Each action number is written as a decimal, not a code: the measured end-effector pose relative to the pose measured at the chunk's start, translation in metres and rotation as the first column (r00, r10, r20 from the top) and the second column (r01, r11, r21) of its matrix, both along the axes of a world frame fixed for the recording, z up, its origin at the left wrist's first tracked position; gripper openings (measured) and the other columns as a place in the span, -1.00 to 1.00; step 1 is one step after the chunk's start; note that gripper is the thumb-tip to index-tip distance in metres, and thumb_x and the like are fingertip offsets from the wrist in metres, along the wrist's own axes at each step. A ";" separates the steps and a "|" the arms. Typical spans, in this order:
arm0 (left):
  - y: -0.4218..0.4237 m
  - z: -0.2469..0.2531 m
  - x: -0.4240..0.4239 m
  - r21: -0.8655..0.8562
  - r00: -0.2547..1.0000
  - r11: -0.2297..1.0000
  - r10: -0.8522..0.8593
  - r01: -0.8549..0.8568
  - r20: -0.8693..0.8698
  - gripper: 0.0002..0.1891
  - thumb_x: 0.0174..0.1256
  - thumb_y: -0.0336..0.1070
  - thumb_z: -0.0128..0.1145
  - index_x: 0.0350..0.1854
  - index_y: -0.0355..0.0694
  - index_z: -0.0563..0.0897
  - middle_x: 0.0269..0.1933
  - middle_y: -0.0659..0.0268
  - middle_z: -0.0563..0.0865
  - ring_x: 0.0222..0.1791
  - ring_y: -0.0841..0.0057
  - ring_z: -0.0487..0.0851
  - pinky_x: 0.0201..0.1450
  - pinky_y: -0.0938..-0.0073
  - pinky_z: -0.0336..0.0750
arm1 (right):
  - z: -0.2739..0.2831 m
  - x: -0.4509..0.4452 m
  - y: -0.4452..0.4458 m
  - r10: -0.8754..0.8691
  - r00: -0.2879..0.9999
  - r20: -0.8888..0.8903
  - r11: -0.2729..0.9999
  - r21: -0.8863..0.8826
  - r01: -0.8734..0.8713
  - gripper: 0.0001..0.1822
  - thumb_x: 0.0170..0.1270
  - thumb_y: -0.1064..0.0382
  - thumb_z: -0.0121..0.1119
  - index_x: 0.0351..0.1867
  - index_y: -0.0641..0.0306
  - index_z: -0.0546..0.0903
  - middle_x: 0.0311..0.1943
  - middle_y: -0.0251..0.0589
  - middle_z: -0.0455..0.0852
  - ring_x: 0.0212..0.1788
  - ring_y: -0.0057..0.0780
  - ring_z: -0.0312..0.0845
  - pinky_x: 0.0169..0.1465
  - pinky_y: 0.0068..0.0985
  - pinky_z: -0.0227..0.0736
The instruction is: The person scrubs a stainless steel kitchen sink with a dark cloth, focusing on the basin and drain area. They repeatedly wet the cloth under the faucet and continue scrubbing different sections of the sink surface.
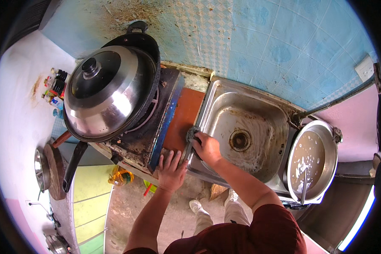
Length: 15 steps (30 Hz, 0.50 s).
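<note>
My right hand (207, 148) grips a dark steel-wool scrubber (193, 134) and presses it on the left rim of a stainless steel sink (206, 109). Brown grime and whitish streaks mark the basin around its round drain (240, 140). My left hand (172, 171) rests with fingers spread on the front part of the reddish-brown counter strip (185, 111), beside the stove and holding nothing. That strip lies between the sink and a grimy gas stove (165, 104).
A large wok (146, 47) under a domed metal lid (123, 73) covers much of the stove; its black handle (74, 166) juts forward. Right of the sink, a metal basin (331, 165) holds murky, sudsy water (309, 155) and a utensil. An oil bottle (122, 177) stands below the counter.
</note>
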<state>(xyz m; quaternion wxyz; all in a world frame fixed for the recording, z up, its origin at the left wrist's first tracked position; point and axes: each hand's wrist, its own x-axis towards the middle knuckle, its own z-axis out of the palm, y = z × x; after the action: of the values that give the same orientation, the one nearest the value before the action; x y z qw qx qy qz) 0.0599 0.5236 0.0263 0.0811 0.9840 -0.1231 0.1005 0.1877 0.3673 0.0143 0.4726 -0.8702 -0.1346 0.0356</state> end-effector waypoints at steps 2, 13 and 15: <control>0.002 -0.002 -0.001 -0.008 1.000 1.000 -0.007 0.007 -0.017 -0.63 0.15 -0.17 0.18 0.06 0.07 0.58 0.30 0.19 0.42 0.34 0.12 0.29 0.33 -0.19 0.04 | -0.006 0.028 0.010 -0.096 0.994 -0.048 0.994 -0.065 0.093 -0.76 0.14 0.16 0.16 -0.20 0.17 0.54 -0.32 0.09 0.66 -0.24 0.08 0.59 -0.18 -0.11 0.48; 0.000 -0.001 0.002 -0.029 1.000 0.999 -0.015 0.014 -0.027 -0.63 0.10 -0.14 0.21 0.01 0.08 0.60 0.32 0.26 0.40 0.34 0.22 0.29 0.33 -0.13 0.10 | -0.011 0.171 -0.005 -0.153 0.983 0.101 0.891 -0.415 0.181 -0.72 0.18 0.13 0.12 -0.11 0.14 0.50 -0.32 0.09 0.68 -0.24 0.10 0.61 -0.13 -0.07 0.49; 0.004 0.000 -0.005 -0.033 1.000 0.999 0.005 -0.006 -0.031 -0.63 0.09 -0.15 0.21 0.01 0.07 0.60 0.32 0.26 0.40 0.35 0.22 0.29 0.32 -0.13 0.11 | -0.022 0.123 0.002 -0.133 0.990 0.050 0.948 -0.284 0.142 -0.71 0.18 0.13 0.10 -0.10 0.15 0.47 -0.34 0.14 0.67 -0.26 0.16 0.59 -0.14 -0.03 0.48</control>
<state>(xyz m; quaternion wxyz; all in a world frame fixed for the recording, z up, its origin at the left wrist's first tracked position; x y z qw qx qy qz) 0.0553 0.5272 0.0266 0.0990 0.9842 -0.1173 0.0877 0.3108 0.3695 -0.0078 0.3405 -0.9373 -0.0742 0.0086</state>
